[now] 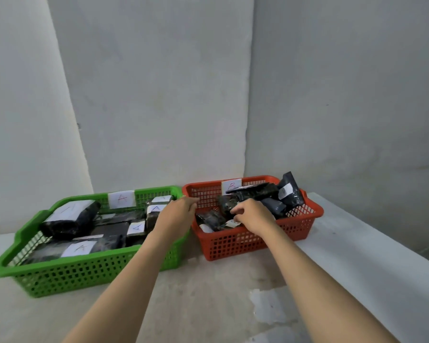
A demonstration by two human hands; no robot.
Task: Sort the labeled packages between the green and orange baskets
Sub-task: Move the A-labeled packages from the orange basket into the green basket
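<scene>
On the pale table (357,256), two baskets stand side by side against the wall, touching. The green basket (84,273), at left, carries an "A" tag (121,199) on its far wall and holds dark packages (70,219) with white labels marked A. The orange basket (258,241), at right, carries a "B" tag (231,186) and holds a loose heap of dark packages (255,191). Your left hand (177,214) hovers over the junction of the two baskets, fingers loosely bent, grasping nothing. Your right hand (252,215) reaches into the orange basket, fingers curled among the packages there; whether it grips one cannot be told.
</scene>
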